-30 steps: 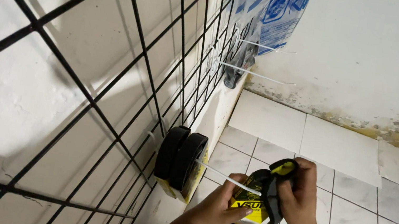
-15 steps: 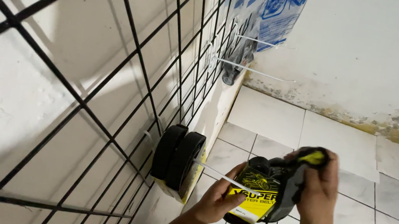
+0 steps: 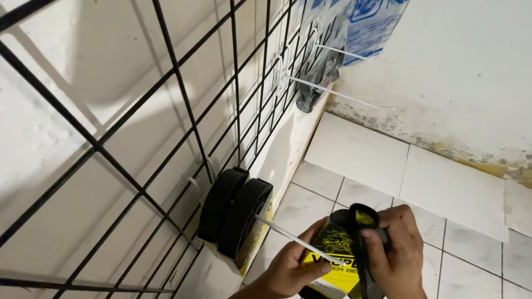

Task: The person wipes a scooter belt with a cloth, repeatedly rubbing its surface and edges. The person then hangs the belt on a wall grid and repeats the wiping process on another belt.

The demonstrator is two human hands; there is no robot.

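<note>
Hands low against tiled floor (image 3: 467, 274), both closed on black rubber part with yellow label card (image 3: 336, 271): left hand (image 3: 293, 268) pinching card's lower edge, right hand (image 3: 395, 252) wrapped over top and black strap. White hook peg (image 3: 294, 239) jutting from black wire grid (image 3: 166, 105), tip beside card; two like black parts (image 3: 234, 214) hung on same peg. Blue-and-white bags (image 3: 359, 8) higher on grid, well apart.
</note>
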